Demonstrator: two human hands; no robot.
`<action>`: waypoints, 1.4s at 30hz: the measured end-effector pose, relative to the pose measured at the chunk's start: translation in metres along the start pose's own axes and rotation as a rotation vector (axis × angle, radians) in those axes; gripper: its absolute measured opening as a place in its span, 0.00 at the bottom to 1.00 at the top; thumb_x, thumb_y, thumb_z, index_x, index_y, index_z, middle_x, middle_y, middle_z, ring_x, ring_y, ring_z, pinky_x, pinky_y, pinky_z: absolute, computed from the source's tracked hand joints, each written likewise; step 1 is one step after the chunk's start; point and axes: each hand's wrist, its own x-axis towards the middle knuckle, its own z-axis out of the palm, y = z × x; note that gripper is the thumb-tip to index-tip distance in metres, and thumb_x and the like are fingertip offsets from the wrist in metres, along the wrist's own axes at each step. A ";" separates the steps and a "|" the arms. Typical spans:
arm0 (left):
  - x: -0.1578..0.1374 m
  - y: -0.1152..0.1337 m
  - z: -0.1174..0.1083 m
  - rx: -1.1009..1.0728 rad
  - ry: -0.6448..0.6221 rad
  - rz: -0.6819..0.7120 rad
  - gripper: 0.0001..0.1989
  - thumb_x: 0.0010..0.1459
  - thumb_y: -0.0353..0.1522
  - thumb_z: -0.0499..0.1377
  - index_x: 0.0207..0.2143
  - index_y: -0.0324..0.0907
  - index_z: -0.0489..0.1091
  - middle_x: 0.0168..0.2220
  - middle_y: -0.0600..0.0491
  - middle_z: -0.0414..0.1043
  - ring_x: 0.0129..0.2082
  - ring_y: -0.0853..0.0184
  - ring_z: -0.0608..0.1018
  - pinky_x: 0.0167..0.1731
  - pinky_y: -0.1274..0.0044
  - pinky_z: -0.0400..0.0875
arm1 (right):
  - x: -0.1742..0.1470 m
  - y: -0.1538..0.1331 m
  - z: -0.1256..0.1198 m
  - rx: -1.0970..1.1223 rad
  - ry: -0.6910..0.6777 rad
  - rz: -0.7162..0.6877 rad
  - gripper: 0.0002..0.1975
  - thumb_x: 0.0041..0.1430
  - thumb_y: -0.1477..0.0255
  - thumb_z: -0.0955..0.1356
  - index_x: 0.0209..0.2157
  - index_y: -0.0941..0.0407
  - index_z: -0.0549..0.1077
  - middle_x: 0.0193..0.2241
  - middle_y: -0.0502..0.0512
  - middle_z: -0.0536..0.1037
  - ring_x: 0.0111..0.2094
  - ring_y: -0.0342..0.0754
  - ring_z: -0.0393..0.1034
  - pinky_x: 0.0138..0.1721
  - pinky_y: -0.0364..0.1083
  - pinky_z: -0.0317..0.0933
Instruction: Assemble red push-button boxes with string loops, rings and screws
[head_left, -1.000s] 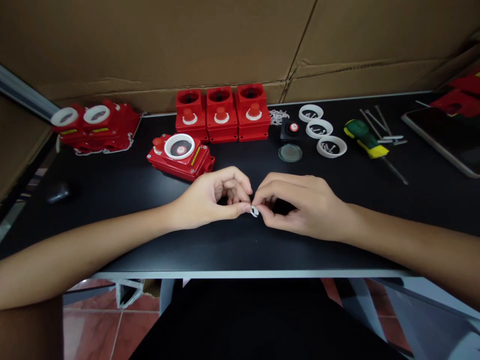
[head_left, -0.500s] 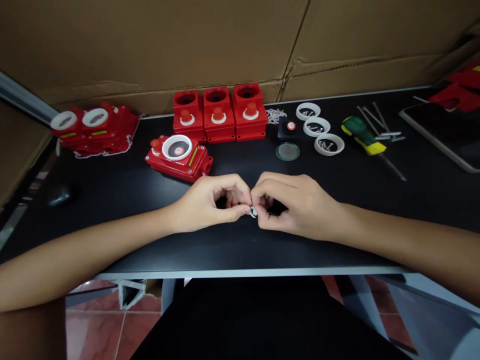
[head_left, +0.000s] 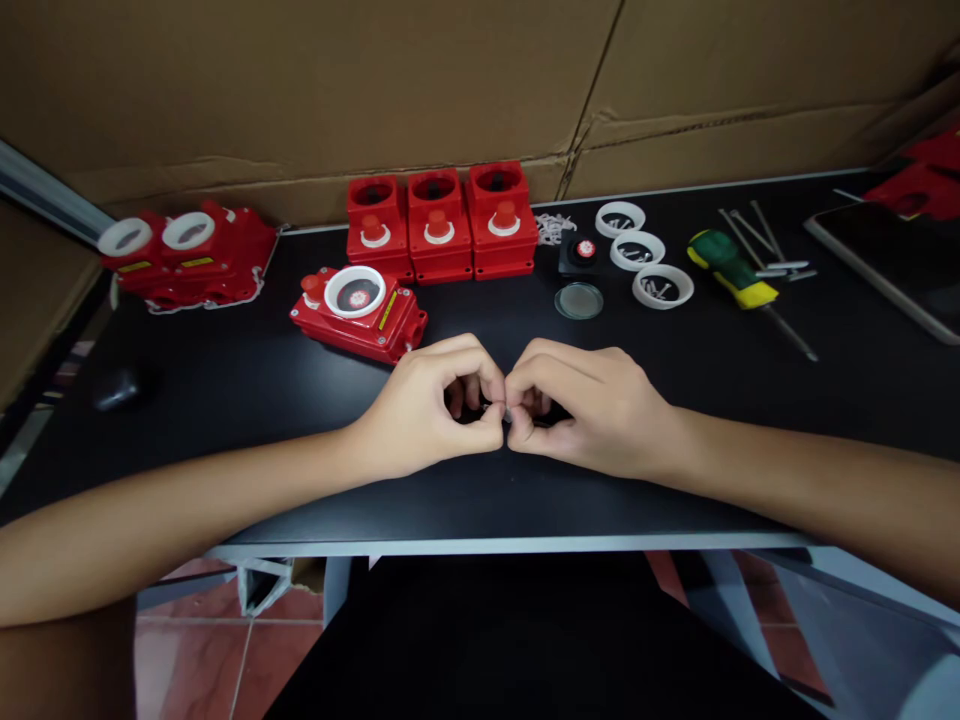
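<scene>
Small pale piece, mostly hidden, pinched between thumb and fingertips of both left hand and right hand, fingertips meeting just above black tabletop. Red box with white ring lies just beyond left hand; clear disc, white rings holding screws, and green-yellow screwdriver beyond right; three red housings stand in row at back.

Box just bhd L hand
</scene>
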 end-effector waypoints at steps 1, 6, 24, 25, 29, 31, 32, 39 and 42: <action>0.000 0.001 0.001 0.013 0.005 -0.001 0.02 0.57 0.28 0.66 0.32 0.42 0.76 0.33 0.57 0.72 0.27 0.73 0.73 0.27 0.80 0.68 | 0.000 0.000 0.000 -0.004 -0.005 -0.009 0.06 0.66 0.81 0.70 0.39 0.55 0.74 0.31 0.46 0.79 0.27 0.36 0.68 0.27 0.39 0.57; 0.001 0.004 0.002 0.043 0.012 0.016 0.03 0.55 0.28 0.64 0.30 0.43 0.73 0.30 0.59 0.68 0.26 0.73 0.70 0.26 0.80 0.65 | 0.000 0.001 0.000 -0.031 -0.028 -0.039 0.05 0.68 0.80 0.70 0.38 0.56 0.75 0.30 0.47 0.78 0.27 0.37 0.67 0.27 0.40 0.56; 0.002 0.002 0.003 0.089 -0.004 0.009 0.03 0.55 0.29 0.63 0.29 0.43 0.71 0.29 0.59 0.69 0.27 0.71 0.71 0.28 0.78 0.65 | -0.001 0.002 0.002 -0.064 -0.032 -0.087 0.06 0.71 0.79 0.71 0.38 0.56 0.75 0.31 0.47 0.80 0.28 0.37 0.70 0.28 0.42 0.57; 0.002 0.002 0.004 0.092 -0.005 0.014 0.03 0.55 0.29 0.62 0.29 0.43 0.71 0.29 0.59 0.69 0.27 0.72 0.70 0.28 0.78 0.65 | -0.001 0.002 0.002 -0.068 -0.029 -0.090 0.05 0.71 0.79 0.71 0.38 0.56 0.75 0.32 0.47 0.81 0.28 0.37 0.71 0.28 0.42 0.57; 0.001 0.002 0.003 0.098 -0.002 0.021 0.03 0.54 0.29 0.61 0.28 0.43 0.69 0.29 0.59 0.68 0.27 0.72 0.70 0.29 0.78 0.65 | 0.000 0.001 0.003 -0.109 0.004 -0.096 0.06 0.70 0.80 0.68 0.38 0.56 0.74 0.31 0.47 0.80 0.27 0.38 0.69 0.28 0.42 0.56; 0.000 0.002 0.002 0.091 0.000 0.013 0.03 0.53 0.28 0.60 0.28 0.43 0.68 0.29 0.59 0.68 0.26 0.72 0.69 0.28 0.78 0.64 | 0.001 0.000 0.004 -0.121 0.013 -0.088 0.06 0.68 0.80 0.68 0.37 0.55 0.72 0.31 0.47 0.80 0.26 0.38 0.68 0.27 0.42 0.56; 0.000 0.002 0.002 0.085 0.002 0.011 0.03 0.53 0.28 0.60 0.28 0.44 0.67 0.29 0.59 0.67 0.26 0.72 0.69 0.28 0.78 0.64 | 0.001 0.000 0.004 -0.121 0.016 -0.080 0.06 0.67 0.80 0.68 0.37 0.55 0.72 0.30 0.47 0.79 0.26 0.38 0.67 0.27 0.42 0.56; -0.001 0.002 0.000 0.052 0.010 0.005 0.04 0.51 0.28 0.58 0.26 0.44 0.65 0.28 0.60 0.64 0.26 0.73 0.65 0.26 0.78 0.59 | 0.000 0.002 0.000 -0.126 -0.001 -0.054 0.06 0.62 0.81 0.67 0.36 0.55 0.71 0.30 0.46 0.76 0.25 0.37 0.66 0.26 0.41 0.56; -0.001 0.002 -0.001 0.038 0.020 -0.019 0.04 0.51 0.28 0.58 0.26 0.44 0.64 0.28 0.60 0.64 0.26 0.72 0.66 0.27 0.78 0.59 | 0.000 0.006 -0.004 -0.136 -0.019 -0.037 0.07 0.61 0.81 0.67 0.36 0.55 0.70 0.30 0.46 0.75 0.26 0.37 0.66 0.26 0.40 0.56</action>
